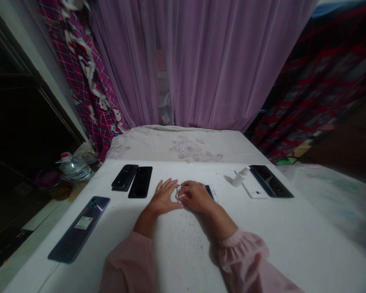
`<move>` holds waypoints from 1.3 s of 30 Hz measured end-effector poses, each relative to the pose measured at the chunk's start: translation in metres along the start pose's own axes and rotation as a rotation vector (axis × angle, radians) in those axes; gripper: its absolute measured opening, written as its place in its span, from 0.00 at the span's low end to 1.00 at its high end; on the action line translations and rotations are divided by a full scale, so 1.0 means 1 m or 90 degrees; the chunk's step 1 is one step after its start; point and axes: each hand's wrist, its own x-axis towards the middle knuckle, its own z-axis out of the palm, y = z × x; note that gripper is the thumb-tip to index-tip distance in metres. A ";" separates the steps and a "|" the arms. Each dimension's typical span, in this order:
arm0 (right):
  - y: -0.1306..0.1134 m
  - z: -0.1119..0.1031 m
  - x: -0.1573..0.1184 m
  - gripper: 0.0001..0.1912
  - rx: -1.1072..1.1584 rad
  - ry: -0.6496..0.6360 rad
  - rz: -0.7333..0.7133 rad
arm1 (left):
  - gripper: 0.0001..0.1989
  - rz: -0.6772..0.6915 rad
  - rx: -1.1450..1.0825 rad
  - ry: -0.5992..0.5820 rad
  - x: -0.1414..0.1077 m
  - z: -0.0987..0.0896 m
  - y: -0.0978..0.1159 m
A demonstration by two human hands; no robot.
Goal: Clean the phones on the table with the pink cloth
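Observation:
On the white tabletop lies a white-framed phone [213,193] with a dark screen, largely covered by my hands. My left hand [162,199] rests at its left end, fingers stretched out and thumb reaching along the near edge. Over the phone, my right hand [197,196] is closed in a pinch. A thin pale stick [182,196] shows at its fingertips, too small to make out fully. A white spray bottle [240,177] stands to the right, beside a white phone [253,189] lying face down.
A dark phone [271,181] lies far right. On the left are a black phone [140,182], stacked dark phones [124,178] and a large purple-grey phone [79,228] with a label. Behind hang purple curtains [219,61]. A water jug [75,167] stands beyond the table's left edge.

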 end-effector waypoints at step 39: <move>-0.002 0.004 0.009 0.10 -0.024 0.041 0.052 | 0.38 -0.011 -0.008 -0.017 -0.001 -0.003 0.002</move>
